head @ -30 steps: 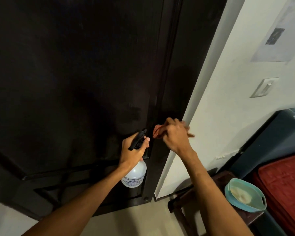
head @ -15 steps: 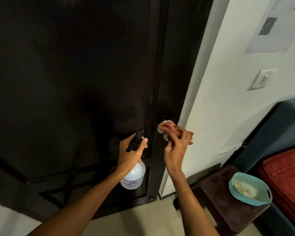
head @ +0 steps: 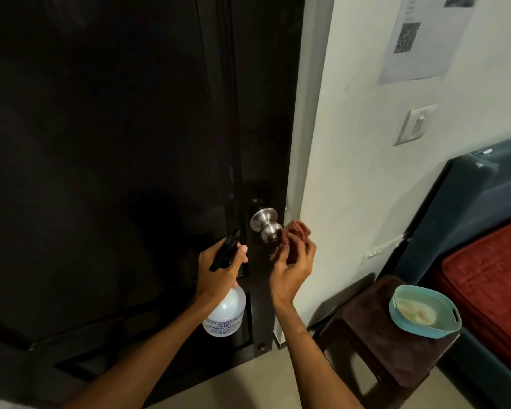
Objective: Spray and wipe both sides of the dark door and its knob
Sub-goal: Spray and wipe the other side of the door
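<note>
Red cloth (head: 298, 230) pinched in R hand (head: 291, 268)

left grip (head: 219, 268) clenched, right grip (head: 292, 262) loosely curled, both forearms extended forward.

Dimly lit corner of a room. Low down, a dark brown stool (head: 375, 343) on a pale beige floor (head: 248, 391). On top of the stool, toward its right edge, a teal basin (head: 425, 332) holding cloudy liquid. Behind and above the stool, a plain off-white wall (head: 351, 143). On that wall well above the stool, a white switch plate (head: 415, 124); higher again, a printed paper sheet (head: 425, 42) stuck flat. Just right of the stool, a dark blue-green piece of furniture (head: 484, 187) carrying a red padded surface (head: 490, 276).
</note>
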The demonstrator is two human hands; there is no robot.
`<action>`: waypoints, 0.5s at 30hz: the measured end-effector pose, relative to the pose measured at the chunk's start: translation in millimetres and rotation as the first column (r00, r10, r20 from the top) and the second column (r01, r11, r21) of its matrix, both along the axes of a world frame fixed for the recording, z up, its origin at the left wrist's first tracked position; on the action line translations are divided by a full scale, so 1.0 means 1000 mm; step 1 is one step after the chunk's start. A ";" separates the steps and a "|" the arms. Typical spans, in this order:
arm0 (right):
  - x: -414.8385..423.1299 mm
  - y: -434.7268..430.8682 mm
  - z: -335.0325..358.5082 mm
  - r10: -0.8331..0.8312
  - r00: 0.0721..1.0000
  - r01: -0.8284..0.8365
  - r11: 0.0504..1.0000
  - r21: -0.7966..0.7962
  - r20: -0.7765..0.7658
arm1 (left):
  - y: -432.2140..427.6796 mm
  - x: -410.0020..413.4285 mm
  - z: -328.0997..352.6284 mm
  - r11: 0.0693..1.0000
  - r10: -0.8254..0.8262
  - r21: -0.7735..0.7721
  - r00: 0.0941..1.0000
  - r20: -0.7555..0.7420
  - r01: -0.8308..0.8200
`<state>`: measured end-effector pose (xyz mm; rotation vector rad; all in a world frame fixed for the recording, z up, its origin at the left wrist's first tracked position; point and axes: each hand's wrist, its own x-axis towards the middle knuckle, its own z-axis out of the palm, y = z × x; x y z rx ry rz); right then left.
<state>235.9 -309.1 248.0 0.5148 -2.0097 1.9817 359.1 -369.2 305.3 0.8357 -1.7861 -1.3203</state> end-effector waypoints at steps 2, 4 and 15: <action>0.007 -0.004 0.003 0.098 0.992 -0.096 0.995 0.024 -0.081 | -0.001 -0.001 0.000 1.000 0.004 -0.003 1.000 0.004 -0.004; 0.012 -0.002 -0.004 0.121 0.992 -0.121 0.992 0.024 -0.034 | 0.001 -0.003 -0.002 1.000 0.001 -0.016 1.000 0.018 0.000; 0.012 0.011 -0.027 0.216 0.963 -0.169 0.949 0.267 -0.160 | 0.003 -0.009 -0.013 1.000 -0.016 0.014 1.000 0.020 0.016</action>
